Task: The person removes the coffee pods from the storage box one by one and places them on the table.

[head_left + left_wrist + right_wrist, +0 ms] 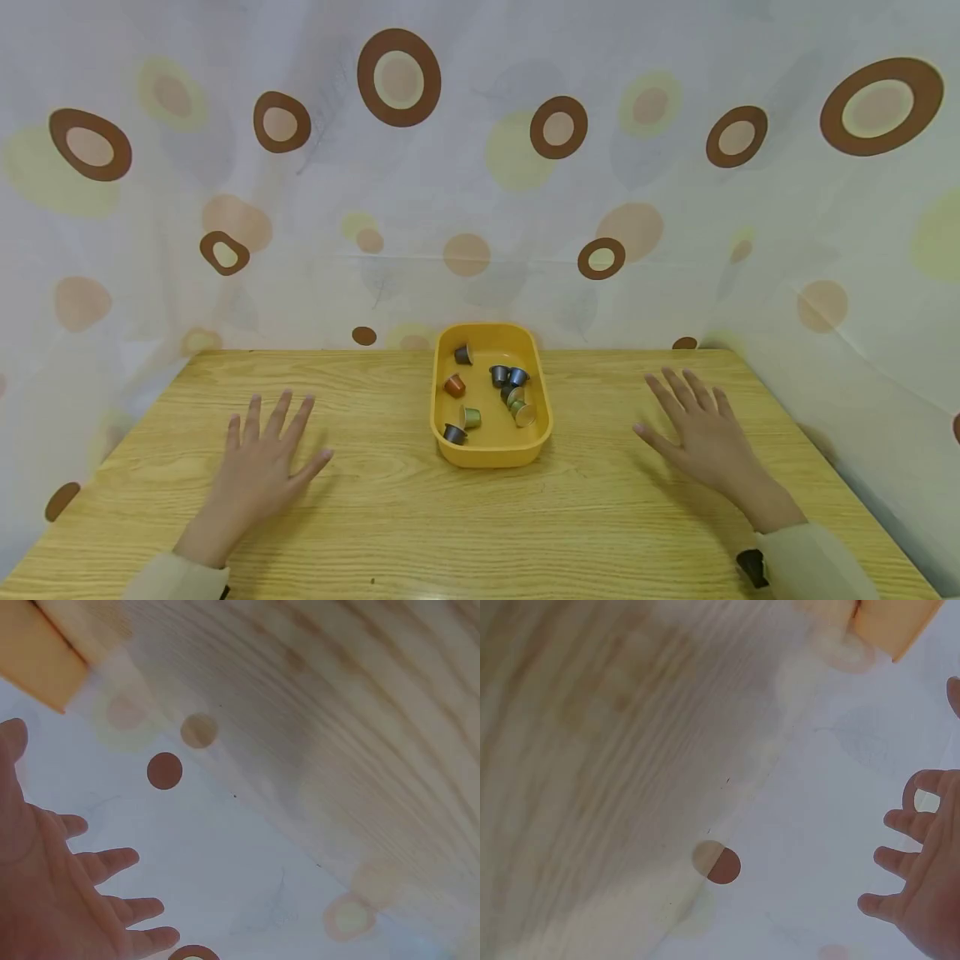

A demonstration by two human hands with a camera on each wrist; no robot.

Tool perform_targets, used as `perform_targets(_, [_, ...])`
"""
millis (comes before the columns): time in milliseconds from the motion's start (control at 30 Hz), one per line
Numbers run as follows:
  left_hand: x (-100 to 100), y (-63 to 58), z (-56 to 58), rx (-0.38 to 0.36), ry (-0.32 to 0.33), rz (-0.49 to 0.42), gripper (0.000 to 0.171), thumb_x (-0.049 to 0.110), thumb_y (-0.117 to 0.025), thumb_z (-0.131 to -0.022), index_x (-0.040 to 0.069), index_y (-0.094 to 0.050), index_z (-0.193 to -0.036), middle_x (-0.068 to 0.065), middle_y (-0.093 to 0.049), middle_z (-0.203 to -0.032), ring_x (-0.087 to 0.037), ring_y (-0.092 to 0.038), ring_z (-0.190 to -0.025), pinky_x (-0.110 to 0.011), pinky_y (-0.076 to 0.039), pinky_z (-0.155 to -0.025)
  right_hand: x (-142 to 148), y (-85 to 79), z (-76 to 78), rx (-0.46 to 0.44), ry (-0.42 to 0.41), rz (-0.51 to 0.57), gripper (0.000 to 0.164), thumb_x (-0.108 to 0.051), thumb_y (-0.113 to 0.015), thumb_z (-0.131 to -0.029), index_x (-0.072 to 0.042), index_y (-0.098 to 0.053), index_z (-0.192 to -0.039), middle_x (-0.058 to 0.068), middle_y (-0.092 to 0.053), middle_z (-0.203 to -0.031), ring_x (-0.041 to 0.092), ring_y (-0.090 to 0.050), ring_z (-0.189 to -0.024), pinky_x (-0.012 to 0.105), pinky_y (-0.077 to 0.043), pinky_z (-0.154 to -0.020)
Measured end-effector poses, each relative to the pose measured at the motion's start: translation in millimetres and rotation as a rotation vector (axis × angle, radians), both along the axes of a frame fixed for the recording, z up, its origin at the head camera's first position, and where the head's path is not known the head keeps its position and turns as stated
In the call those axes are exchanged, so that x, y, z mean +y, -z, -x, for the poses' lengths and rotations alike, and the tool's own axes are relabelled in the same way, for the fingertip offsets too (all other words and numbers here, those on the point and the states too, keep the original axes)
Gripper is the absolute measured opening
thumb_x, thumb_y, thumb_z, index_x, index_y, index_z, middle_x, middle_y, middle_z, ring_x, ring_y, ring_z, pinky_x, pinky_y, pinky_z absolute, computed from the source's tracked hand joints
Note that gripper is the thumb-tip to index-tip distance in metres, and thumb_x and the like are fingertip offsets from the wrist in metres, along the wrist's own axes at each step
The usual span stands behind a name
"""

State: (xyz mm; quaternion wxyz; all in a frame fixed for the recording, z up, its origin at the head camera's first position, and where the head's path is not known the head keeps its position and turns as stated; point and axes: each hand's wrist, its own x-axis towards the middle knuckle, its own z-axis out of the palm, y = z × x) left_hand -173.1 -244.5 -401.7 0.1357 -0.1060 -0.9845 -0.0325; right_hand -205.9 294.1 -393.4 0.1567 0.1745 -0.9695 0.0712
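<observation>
A yellow tray (491, 458) stands at the middle back of the wooden table, with several coffee capsules inside. On its left side are a brown capsule (454, 385), a pale green one (471, 417) and two dark ones. A blue capsule (518, 377) and others cluster on its right side. My left hand (258, 475), fingers spread, is over the table to the tray's left, holding nothing. To the tray's right, my right hand (705, 442) is likewise spread and holds nothing. In both wrist views the palms show bare, and only the tray's edge (37, 660) appears.
The wooden table (420, 533) runs back to a pale curtain (480, 167) printed with brown, peach and yellow-green spots. This curtain also hangs along the left and right sides. A black strap (752, 568) shows at the right sleeve.
</observation>
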Motion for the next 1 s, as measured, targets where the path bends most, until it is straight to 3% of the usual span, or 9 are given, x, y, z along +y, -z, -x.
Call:
perform_targets(233, [9, 1.3, 5.2, 0.03, 0.026, -0.002, 0.072, 0.057, -0.042, -0.089, 0.017, -0.024, -0.146, -0.02, -0.028, -0.146, -0.052, -0.018, -0.131, -0.066, -0.016, -0.101, -10, -3.5, 10.5, 0.047, -0.022, -0.003, 0.07, -0.049, -0.051, -0.088, -0.01, -0.031, -0.142, 0.02, -0.038, -0.14, 0.041, -0.029, -0.13, 0.064, -0.018, -0.101])
perform_targets(600, [26, 2.0, 12.2, 0.045, 0.06, 0.01, 0.065, 0.051, -0.042, -0.091, 0.017, -0.027, -0.145, -0.017, -0.035, -0.143, -0.047, -0.026, -0.13, -0.061, -0.024, -0.102, -31, -2.5, 28.1, 0.135, -0.091, -0.026, 0.06, -0.044, -0.052, -0.088, -0.006, -0.045, -0.133, 0.016, -0.05, -0.131, 0.036, -0.04, -0.124, 0.058, -0.025, -0.101])
perform_targets(1000, [43, 5.6, 20.6, 0.087, 0.122, -0.011, 0.061, 0.049, -0.043, -0.092, 0.017, -0.032, -0.142, -0.014, -0.041, -0.14, -0.042, -0.034, -0.128, -0.057, -0.029, -0.102, -53, 1.1, 35.8, 0.119, -0.14, -0.036, 0.055, -0.043, -0.051, -0.089, -0.008, -0.048, -0.131, 0.014, -0.058, -0.123, 0.035, -0.048, -0.117, 0.056, -0.029, -0.101])
